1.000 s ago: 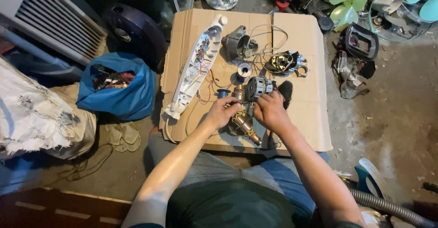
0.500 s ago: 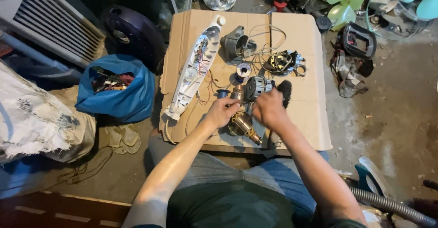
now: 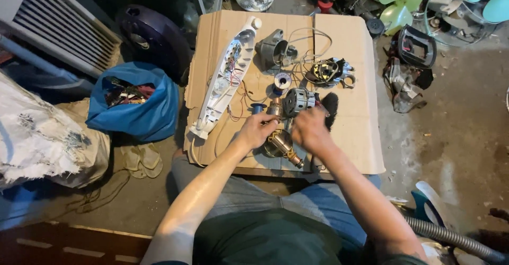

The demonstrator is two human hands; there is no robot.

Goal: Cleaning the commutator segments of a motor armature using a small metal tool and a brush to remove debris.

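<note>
Both hands grip a motor rotor (coppery) on flattened brown cardboard, blue bag leftward.

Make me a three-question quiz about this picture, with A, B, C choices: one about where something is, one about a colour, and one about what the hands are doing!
1. Where does the long white appliance housing lie?
A. On the cardboard sheet
B. Inside the bag
C. On the person's lap

2. What colour is the bag on the floor beside the cardboard?
A. Red
B. Blue
C. Yellow

3. What are the left hand and right hand doing?
A. Both resting on the knees
B. Both lifted high in the air
C. Both down at the motor parts

Answers: 1 A, the housing stretches along the cardboard's left side. 2 B, the bag is plainly blue and open on top. 3 C, both hands meet at the copper-wound motor parts near the cardboard's front edge.
</note>
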